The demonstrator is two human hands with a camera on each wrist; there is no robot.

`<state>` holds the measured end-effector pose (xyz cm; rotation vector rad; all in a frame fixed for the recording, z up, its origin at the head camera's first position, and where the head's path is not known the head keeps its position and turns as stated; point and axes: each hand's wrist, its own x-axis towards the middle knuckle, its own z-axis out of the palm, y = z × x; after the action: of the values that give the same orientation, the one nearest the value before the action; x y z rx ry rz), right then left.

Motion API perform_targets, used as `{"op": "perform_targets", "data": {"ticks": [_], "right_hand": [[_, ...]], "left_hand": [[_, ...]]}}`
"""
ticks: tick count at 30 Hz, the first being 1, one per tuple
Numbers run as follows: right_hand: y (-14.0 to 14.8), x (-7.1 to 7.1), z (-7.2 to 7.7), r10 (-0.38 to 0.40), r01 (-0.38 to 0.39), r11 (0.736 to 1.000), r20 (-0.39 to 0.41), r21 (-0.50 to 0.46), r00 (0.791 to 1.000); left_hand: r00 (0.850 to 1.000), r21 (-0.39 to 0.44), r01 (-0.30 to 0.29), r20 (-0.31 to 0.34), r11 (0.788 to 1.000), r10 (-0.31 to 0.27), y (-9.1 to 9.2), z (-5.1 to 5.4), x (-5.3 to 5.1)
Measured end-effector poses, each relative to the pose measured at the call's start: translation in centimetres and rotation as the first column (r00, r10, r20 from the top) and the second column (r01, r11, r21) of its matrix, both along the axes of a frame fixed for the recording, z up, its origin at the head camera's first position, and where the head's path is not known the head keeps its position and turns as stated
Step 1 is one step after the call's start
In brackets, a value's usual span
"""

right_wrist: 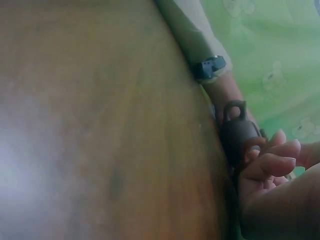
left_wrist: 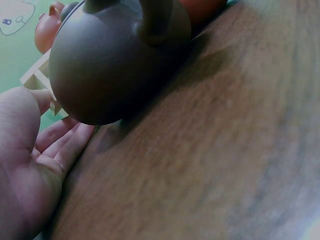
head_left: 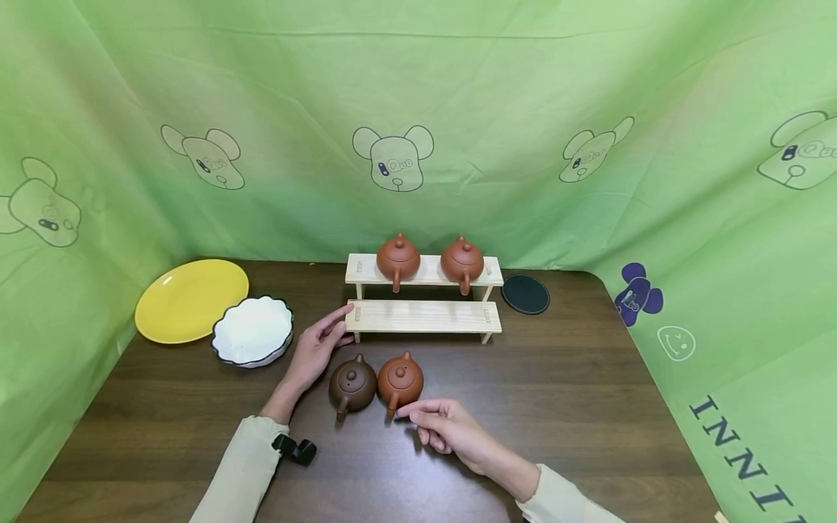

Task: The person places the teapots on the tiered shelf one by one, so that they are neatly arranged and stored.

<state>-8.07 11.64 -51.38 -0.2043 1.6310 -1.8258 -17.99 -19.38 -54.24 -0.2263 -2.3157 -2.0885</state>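
Note:
In the head view, my left hand (head_left: 316,354) holds the left end of the lower step of a pale wooden two-step stand (head_left: 421,317). Its thumb and fingers also show beside that stand in the left wrist view. In front of it, a dark brown teapot (head_left: 352,383) and an orange-brown teapot (head_left: 401,379) sit side by side on the table. My right hand (head_left: 451,428) is just right of the orange-brown teapot's handle, index finger and thumb apart; whether a fingertip touches it is unclear. Two reddish-brown teapots, one left (head_left: 398,258) and one right (head_left: 462,260), stand on the upper step.
A yellow plate (head_left: 189,299) and a white scalloped dish (head_left: 253,330) with a dark rim lie at the left. Right of the stand is a round black coaster (head_left: 526,293). Green printed cloth (head_left: 497,87) hangs behind and along both sides of the brown wooden table (head_left: 569,407).

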Motion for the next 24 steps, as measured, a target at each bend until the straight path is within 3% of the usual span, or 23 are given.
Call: {"op": "perform_targets", "data": {"ticks": [6,11,18,24], "right_hand": [[-0.42,0.45,-0.04,-0.010,0.011,1.000,0.051,-0.019,0.999],[-0.68,0.71,0.08,-0.021,0.033,0.996,0.139,-0.083,0.990],[-0.90,0.86,-0.24,0.030,0.043,0.966,0.275,-0.257,0.961],[-1.05,0.87,-0.40,0.051,0.044,0.950,0.292,-0.308,0.955]], "left_hand": [[1.000,0.005,-0.001,-0.014,1.000,0.002,-0.01,-0.04,-0.01],[1.000,0.008,0.000,-0.021,1.000,0.000,-0.07,-0.05,-0.02],[1.000,0.011,0.004,-0.016,1.000,-0.004,-0.10,-0.17,0.00],[1.000,0.007,0.005,-0.015,1.000,-0.005,-0.04,-0.24,-0.08]]}}
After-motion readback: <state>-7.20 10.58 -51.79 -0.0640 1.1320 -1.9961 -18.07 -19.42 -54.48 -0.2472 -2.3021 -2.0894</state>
